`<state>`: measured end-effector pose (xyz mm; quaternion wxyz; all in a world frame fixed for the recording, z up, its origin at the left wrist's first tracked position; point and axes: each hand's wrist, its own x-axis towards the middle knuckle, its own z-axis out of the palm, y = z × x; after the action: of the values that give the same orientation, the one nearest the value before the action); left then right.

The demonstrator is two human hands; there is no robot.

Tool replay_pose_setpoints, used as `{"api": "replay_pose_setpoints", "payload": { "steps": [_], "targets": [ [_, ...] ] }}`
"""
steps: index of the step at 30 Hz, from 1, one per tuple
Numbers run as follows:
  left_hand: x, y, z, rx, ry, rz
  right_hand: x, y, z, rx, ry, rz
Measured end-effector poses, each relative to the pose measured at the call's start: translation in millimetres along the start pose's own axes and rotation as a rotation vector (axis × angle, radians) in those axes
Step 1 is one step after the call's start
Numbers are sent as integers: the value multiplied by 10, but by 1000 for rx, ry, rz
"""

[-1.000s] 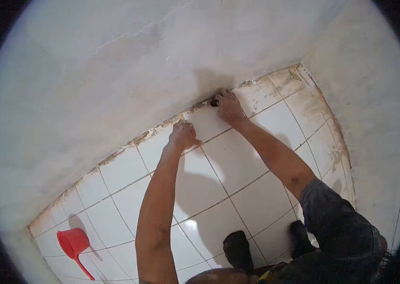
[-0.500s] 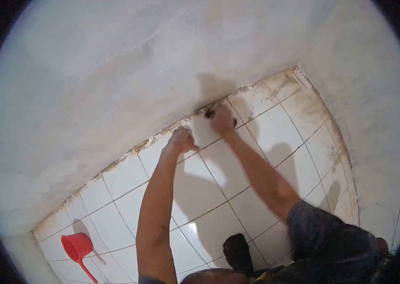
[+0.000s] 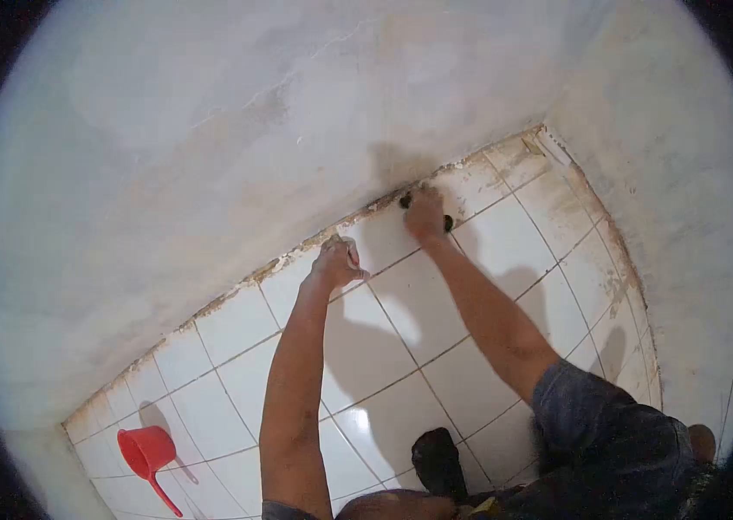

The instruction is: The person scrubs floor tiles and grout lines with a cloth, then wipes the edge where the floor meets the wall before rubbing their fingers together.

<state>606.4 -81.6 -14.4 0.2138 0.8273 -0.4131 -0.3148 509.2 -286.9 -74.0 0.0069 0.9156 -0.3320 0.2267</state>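
Observation:
My right hand (image 3: 425, 217) is closed over a black scrubber (image 3: 448, 224), mostly hidden under the fingers, with dark ends showing on both sides. It presses on the white floor tiles (image 3: 401, 286) beside the brown, crumbling joint (image 3: 375, 205) at the wall's foot. My left hand (image 3: 338, 263) rests lower and to the left on the tiles near that same joint. Its thumb stands apart from the bent fingers, and I see nothing held in it.
A red plastic dipper (image 3: 148, 452) with a long handle lies on the tiles at lower left. Stained plaster wall (image 3: 236, 165) rises ahead, and another wall (image 3: 696, 260) stands on the right. Brown grime marks the right-hand corner tiles (image 3: 557, 199). A dark foot-like shape (image 3: 437, 464) is below.
My right hand has slid a little right along the wall joint with the black scrubber. My left hand stays about where it was on the tiles, while the view has shifted slightly.

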Motion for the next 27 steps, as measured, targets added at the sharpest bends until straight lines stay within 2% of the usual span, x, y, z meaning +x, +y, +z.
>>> {"api": "replay_pose_setpoints", "payload": {
  "steps": [2,3,7,8,11,12,13,15,17,18,20,21,22,25,27],
  "targets": [
    [11,-13,20,-8,-5,16,-61,-323,-178,220,-299,-72],
    [21,-54,49,-9,-5,31,-99,-518,-327,252,-327,-58],
    [24,-139,100,4,79,134,-76,-653,-483,393,-379,-68],
    [45,-166,124,11,74,128,-98,-579,-471,394,-266,-159],
    [69,-251,192,-5,57,97,-33,-246,-191,402,-181,-230],
    [22,-195,164,-34,50,83,53,-151,-302,339,-315,-213],
    [-12,-159,139,-59,45,71,88,-35,-342,315,-279,-206],
    [-18,-320,365,-29,304,173,145,160,-393,256,-253,-150],
    [-34,-344,453,46,470,293,196,279,-439,180,-280,-64],
    [-69,-310,429,110,508,353,110,286,-365,54,-144,-135],
    [-158,-195,324,129,423,278,123,86,-484,71,-223,23],
    [-200,-84,222,81,295,150,130,-40,-522,78,-263,99],
    [-212,-58,185,30,162,22,73,-156,-450,136,-228,67],
    [-120,-124,161,-42,103,43,-162,-640,-377,195,-233,-102],
    [-66,-172,186,-53,109,74,-199,-757,-440,262,-267,-143]
  ]
}}
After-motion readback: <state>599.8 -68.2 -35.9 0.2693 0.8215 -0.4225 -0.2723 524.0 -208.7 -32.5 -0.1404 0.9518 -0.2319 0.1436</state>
